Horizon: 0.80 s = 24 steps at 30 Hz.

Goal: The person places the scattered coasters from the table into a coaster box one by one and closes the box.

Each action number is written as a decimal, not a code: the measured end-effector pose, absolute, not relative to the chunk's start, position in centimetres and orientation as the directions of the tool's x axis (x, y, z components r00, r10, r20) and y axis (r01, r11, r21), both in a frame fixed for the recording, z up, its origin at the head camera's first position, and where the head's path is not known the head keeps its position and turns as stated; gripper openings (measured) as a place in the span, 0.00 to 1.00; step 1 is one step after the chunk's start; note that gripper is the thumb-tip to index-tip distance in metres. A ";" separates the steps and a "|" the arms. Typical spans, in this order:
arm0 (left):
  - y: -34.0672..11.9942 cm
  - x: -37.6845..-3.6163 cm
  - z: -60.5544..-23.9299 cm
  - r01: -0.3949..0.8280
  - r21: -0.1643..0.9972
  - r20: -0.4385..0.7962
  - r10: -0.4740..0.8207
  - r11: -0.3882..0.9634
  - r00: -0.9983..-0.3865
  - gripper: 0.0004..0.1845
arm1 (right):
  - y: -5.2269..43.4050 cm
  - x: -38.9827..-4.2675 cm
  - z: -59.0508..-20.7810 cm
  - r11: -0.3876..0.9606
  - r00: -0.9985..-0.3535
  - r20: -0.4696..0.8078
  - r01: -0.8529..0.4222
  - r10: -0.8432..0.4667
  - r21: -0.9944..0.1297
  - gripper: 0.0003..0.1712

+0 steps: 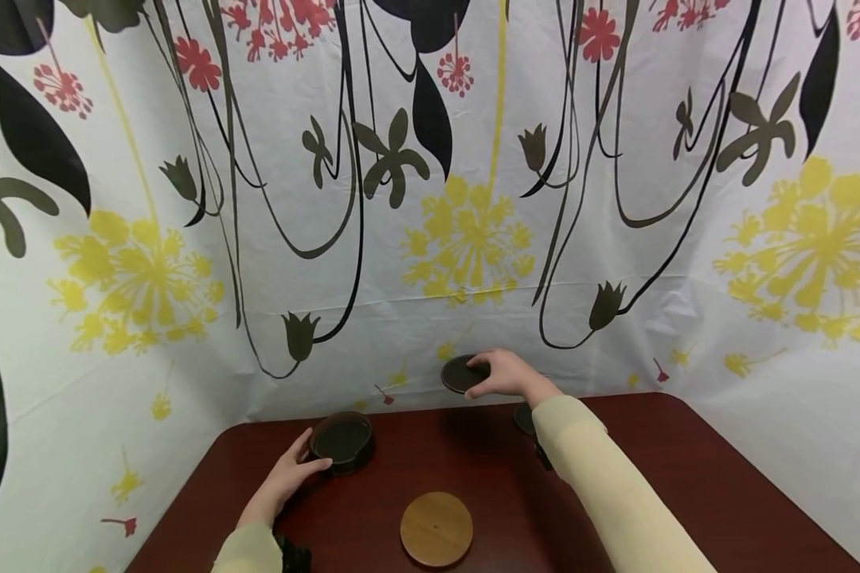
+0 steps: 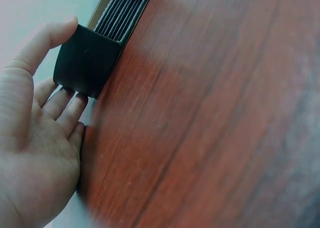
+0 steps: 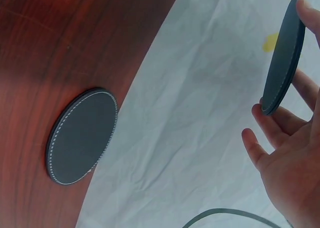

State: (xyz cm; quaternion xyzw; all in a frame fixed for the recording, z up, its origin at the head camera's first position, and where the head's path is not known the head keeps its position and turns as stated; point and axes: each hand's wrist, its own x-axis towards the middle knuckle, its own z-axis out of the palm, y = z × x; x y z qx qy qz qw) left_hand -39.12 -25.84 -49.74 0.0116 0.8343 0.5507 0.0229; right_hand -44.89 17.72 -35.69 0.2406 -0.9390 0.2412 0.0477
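Open table (image 1: 688, 477) stretches right of the wooden disc (image 1: 436, 528); a floral backdrop (image 1: 473, 239) walls in the far edge.

Glossy reddish wood table (image 1: 688, 477); matt stitched leather-like coaster (image 3: 82, 136); creased cloth backdrop (image 1: 430, 199).

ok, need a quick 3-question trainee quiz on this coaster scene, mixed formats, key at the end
1. True or false: the right hand holds a dark coaster lifted off the table.
2. Multiple choice: the left hand touches A) the wooden coaster B) the dark coaster holder C) the backdrop cloth.
3. Fill in: a second dark coaster lies flat at the table's far ____, under the right arm.

Key: 1 true; 2 B; 3 edge.
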 end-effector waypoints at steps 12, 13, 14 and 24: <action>-26.0 -38.9 -49.8 0.010 0.915 -0.010 0.049 0.403 -0.999 0.52 | 16.4 -45.3 -34.9 0.750 -0.864 0.225 -0.502 -0.450 -0.430 0.37; -26.1 -38.8 -49.9 0.017 0.915 -0.004 0.050 0.403 -0.999 0.52 | 16.3 -45.3 -34.9 0.752 -0.865 0.223 -0.501 -0.450 -0.428 0.37; -26.2 -38.7 -49.9 0.019 0.916 -0.001 0.049 0.401 -0.999 0.52 | 16.2 -45.3 -34.8 0.751 -0.863 0.224 -0.505 -0.453 -0.425 0.37; -25.7 -38.4 -49.5 0.030 0.906 0.012 0.047 0.422 -0.999 0.52 | 15.2 -45.5 -34.7 0.750 -0.856 0.218 -0.516 -0.469 -0.413 0.37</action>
